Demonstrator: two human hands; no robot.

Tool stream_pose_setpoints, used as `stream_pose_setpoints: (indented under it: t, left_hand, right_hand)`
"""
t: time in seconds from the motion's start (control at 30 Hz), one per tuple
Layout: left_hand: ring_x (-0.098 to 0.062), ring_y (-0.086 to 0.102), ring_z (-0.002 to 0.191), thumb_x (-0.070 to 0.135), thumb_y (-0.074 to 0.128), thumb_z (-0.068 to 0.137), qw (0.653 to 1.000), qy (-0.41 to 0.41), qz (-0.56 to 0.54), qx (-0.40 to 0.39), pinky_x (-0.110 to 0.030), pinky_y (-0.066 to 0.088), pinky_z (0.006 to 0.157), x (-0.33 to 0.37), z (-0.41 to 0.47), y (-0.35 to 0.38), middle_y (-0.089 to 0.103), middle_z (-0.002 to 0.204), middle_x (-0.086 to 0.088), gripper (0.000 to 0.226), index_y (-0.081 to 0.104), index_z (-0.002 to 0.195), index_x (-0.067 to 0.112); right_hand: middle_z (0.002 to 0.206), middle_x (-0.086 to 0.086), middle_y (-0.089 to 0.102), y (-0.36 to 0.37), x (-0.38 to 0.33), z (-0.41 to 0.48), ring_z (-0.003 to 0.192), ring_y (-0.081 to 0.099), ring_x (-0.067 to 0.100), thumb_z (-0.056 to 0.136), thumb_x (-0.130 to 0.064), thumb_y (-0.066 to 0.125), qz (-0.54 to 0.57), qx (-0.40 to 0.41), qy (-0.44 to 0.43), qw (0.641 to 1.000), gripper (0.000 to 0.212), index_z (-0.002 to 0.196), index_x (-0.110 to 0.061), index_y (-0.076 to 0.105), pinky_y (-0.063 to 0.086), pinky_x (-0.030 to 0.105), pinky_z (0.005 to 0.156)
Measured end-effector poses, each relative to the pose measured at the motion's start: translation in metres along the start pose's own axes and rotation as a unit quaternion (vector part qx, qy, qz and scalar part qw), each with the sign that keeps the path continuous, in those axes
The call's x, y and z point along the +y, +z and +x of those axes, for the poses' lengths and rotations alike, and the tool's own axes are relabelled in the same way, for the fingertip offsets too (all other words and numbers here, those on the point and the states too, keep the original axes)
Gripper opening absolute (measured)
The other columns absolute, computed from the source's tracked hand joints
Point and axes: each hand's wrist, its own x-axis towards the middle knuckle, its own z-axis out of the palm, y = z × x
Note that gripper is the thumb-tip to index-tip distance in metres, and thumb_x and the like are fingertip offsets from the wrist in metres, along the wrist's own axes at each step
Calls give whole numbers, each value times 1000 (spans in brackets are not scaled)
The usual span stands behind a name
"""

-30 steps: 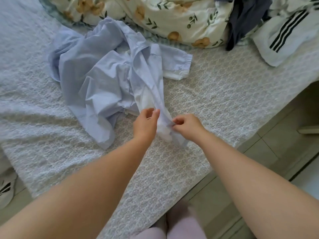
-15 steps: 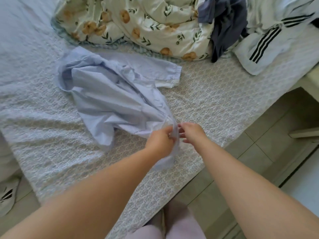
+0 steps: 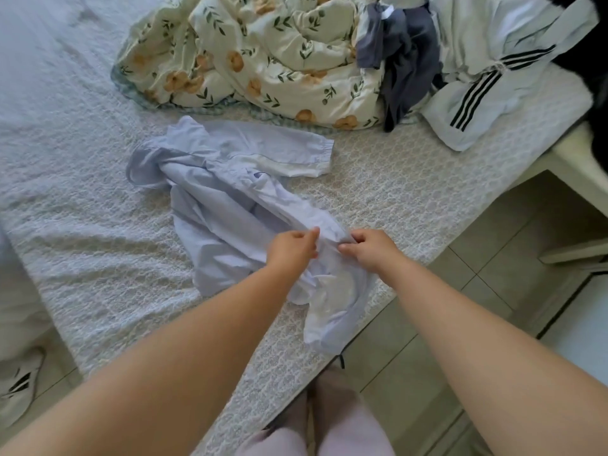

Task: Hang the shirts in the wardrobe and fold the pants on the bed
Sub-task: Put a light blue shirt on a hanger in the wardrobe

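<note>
Left hand [image 3: 291, 250] and right hand [image 3: 370, 250] are pinching the pale blue garment [image 3: 230, 205], now dragged to the near edge of the bed [image 3: 394, 192], probably opening it out to identify it

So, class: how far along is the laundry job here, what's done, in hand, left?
Done: nothing shows folded or hung. In hand: left hand and right hand both pinch the crumpled light blue garment near the bed edge. Left: that garment, plus the navy garment and the white striped garment heaped beside the floral quilt.
</note>
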Motion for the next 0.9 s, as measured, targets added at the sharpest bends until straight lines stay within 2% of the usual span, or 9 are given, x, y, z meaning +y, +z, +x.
stream_pose_setpoints:
  t: [0.17, 0.3, 0.37, 0.47, 0.57, 0.63, 0.7, 0.8, 0.9]
  left_hand:
    - [-33, 64, 100, 30, 64, 88, 994, -68, -74, 37, -42, 51, 93, 5, 7, 9, 68, 100, -17, 21, 64, 87, 9]
    - [-30, 60, 105, 17, 60, 88, 995, -43, 65, 57, -35, 50, 88, 4, -3, 23, 64, 116, -13, 38, 57, 125, 13]
    - [-27, 60, 106, 17, 59, 89, 994, 5, 112, 6, -30, 49, 85, 3, -17, 34, 63, 120, -11, 48, 49, 136, 20]
    - [-22, 62, 100, 15, 61, 89, 982, 68, 131, -115, -21, 48, 80, 2, -34, 51, 66, 113, -6, 46, 52, 134, 21]
    - [-18, 54, 77, 17, 65, 87, 943, 107, 219, -226, -19, 42, 64, 1, -47, 64, 54, 78, 4, 25, 61, 112, 20]
    - [-16, 53, 75, 22, 67, 87, 935, 95, 213, -266, -26, 44, 67, -2, -49, 66, 54, 74, 4, 21, 64, 108, 20]
    - [-8, 61, 67, 25, 64, 89, 946, 42, 145, -288, -24, 50, 68, -2, -48, 61, 63, 77, 4, 19, 68, 104, 13]
    - [-14, 66, 75, 32, 55, 95, 956, 60, 216, -188, -24, 51, 68, -1, -38, 50, 68, 80, -3, 28, 69, 91, 9]
    - [-25, 56, 103, 33, 45, 97, 913, 167, 372, -1, -32, 45, 80, -2, -22, 37, 60, 114, -4, 26, 61, 114, 22]
  right_hand:
    - [101, 8, 69, -16, 9, -25, 94, 63, 22, 82, -5, 67, 43, -126, 24, 991, 19, 100, -11, 70, 50, 34, 89]
    - [101, 3, 69, -25, 23, -32, 94, 65, 19, 88, -26, 63, 33, -225, 83, 970, 20, 103, -13, 67, 52, 33, 85]
    - [98, 4, 68, -27, 30, -29, 89, 66, 20, 90, -46, 54, 140, -167, 125, 968, 38, 103, -12, 63, 53, 31, 76]
    - [96, 6, 67, -23, 38, -20, 87, 65, 25, 87, -52, 56, 234, -68, 169, 955, 40, 98, -14, 61, 53, 35, 73]
    - [94, 10, 66, -16, 44, -15, 83, 63, 26, 81, -28, 70, 148, -23, 186, 971, 22, 90, -8, 65, 51, 30, 71]
    - [89, 13, 61, -18, 45, -15, 80, 59, 25, 82, -11, 62, 38, 33, 172, 984, 8, 87, -4, 63, 46, 29, 64]
    - [100, 14, 62, -26, 50, -14, 94, 59, 27, 88, -10, 56, 13, 98, 141, 985, 22, 105, 0, 64, 45, 31, 74]
    - [99, 13, 64, -41, 56, -23, 91, 58, 25, 89, -12, 58, 24, 136, 74, 988, 19, 105, -6, 67, 41, 29, 73]
    - [79, 9, 55, -52, 62, -36, 75, 48, 17, 86, -8, 59, -44, 51, 5, 998, 12, 89, 2, 66, 35, 23, 60]
